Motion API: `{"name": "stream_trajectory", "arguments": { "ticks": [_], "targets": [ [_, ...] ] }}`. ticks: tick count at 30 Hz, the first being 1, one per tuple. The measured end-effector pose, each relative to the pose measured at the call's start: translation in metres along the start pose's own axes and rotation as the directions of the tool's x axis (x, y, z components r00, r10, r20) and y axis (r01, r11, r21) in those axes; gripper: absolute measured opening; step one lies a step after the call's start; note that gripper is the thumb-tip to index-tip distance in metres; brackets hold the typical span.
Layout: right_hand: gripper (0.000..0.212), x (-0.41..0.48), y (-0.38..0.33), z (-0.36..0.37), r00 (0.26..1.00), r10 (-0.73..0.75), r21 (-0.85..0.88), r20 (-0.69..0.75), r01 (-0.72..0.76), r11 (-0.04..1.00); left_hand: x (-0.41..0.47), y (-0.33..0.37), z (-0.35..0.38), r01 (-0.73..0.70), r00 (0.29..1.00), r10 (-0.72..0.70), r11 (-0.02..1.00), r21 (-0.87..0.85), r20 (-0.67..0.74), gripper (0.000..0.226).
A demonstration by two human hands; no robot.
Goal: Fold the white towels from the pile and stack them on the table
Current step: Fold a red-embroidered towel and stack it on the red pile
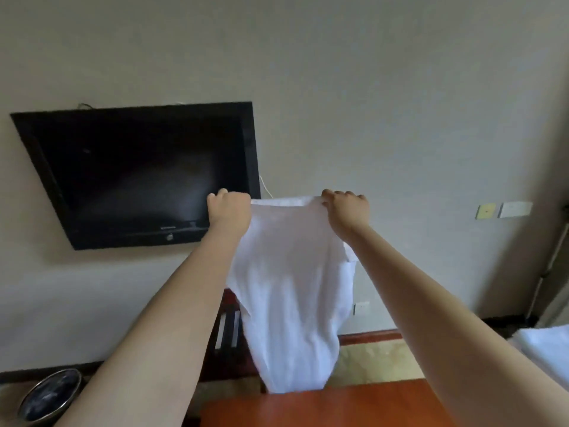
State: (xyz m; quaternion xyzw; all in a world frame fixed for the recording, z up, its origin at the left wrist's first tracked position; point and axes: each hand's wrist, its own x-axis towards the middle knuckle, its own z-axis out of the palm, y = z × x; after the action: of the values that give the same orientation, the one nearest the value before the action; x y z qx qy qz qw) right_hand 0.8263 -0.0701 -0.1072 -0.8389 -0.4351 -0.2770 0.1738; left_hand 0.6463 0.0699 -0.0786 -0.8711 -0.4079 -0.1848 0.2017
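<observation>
A white towel [289, 288] hangs in the air in front of me, held up by its top edge. My left hand [229, 209] grips the top left corner and my right hand [346, 211] grips the top right corner, both fists closed on the cloth. The towel drapes down between my arms, and its lower end drops behind the far edge of the reddish-brown table [323, 408]. More white cloth [545, 349] lies at the right edge of the view, partly cut off.
A black wall-mounted television [138, 174] hangs to the left on the beige wall. A round metal bin [49, 396] stands on the floor at bottom left. A dark wooden cabinet [228, 334] sits behind the towel. Wall switches [505, 209] are at right.
</observation>
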Motion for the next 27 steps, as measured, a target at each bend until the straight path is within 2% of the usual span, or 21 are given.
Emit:
{"name": "stream_trajectory", "arguments": {
  "ticks": [4, 8, 12, 17, 19, 21, 27],
  "targets": [
    [0.019, 0.029, -0.006, -0.056, 0.992, -0.005, -0.001, -0.123, 0.004, 1.000, 0.010, -0.016, -0.060, 0.001, 0.989, -0.007, 0.999, -0.040, -0.149, 0.017],
    [0.025, 0.009, -0.008, -0.077, 0.997, -0.062, 0.014, -0.053, 0.062, 0.998, -0.012, -0.027, -0.072, -0.058, 0.980, 0.047, 0.997, -0.054, -0.192, 0.016],
    [0.035, -0.048, -0.013, -0.073, 0.993, -0.083, -0.065, 0.082, 0.088, 0.994, -0.055, -0.035, -0.052, -0.130, 0.981, 0.124, 0.991, -0.030, -0.149, 0.024],
    [0.038, -0.122, -0.016, -0.053, 0.978, -0.010, 0.154, 0.209, -0.023, 0.988, -0.115, -0.044, -0.021, -0.156, 0.986, 0.156, 0.988, 0.011, -0.052, 0.016],
    [0.039, -0.147, -0.017, -0.047, 0.968, -0.012, 0.189, 0.252, -0.037, 0.981, -0.137, -0.045, -0.008, -0.158, 0.987, 0.158, 0.987, -0.009, -0.008, 0.009],
    [0.037, -0.170, -0.017, -0.040, 0.952, -0.033, 0.200, 0.303, -0.030, 0.979, -0.157, -0.046, 0.004, -0.149, 0.987, 0.151, 0.988, -0.044, 0.052, 0.012],
    [0.018, -0.216, -0.011, -0.031, 0.954, -0.091, 0.300, 0.285, 0.002, 0.954, -0.203, -0.050, 0.021, -0.163, 0.971, 0.192, 0.968, -0.192, 0.145, 0.018]
  ]
}}
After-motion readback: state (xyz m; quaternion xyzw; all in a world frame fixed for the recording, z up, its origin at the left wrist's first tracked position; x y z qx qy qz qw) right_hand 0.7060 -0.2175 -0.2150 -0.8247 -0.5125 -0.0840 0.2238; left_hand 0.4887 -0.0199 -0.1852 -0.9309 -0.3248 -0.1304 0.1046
